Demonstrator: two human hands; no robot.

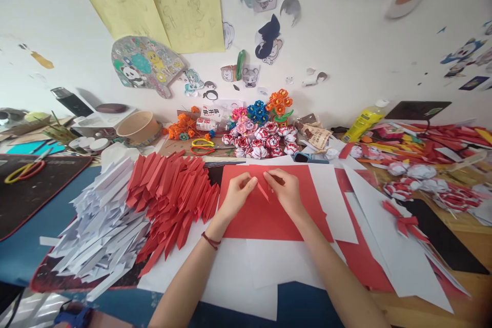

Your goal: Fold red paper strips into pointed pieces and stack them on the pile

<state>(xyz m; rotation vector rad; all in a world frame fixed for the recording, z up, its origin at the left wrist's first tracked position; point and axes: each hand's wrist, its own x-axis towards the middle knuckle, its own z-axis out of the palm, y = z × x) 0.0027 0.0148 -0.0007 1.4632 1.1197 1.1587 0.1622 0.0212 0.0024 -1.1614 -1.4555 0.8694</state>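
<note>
A small folded red paper piece (263, 192) is between my two hands, above a red paper sheet (269, 223). My left hand (239, 192) pinches its upper left end between thumb and fingers. On the other side, my right hand (285, 190) is closed with thumb and fingertips together close to the piece; what its fingertips hold is hidden. White sheets (249, 277) lie beneath the red one. To the left is a big heap of folded red paper pieces (172, 195), beside a heap of folded white paper pieces (103, 220).
Finished paper flowers (265, 141) stand along the wall, near yellow-and-red scissors (202, 146). Another pair of scissors (25, 171) lies on the dark mat at left. A yellow bottle (363, 122) stands at back right, by red and white paper scraps (438, 141).
</note>
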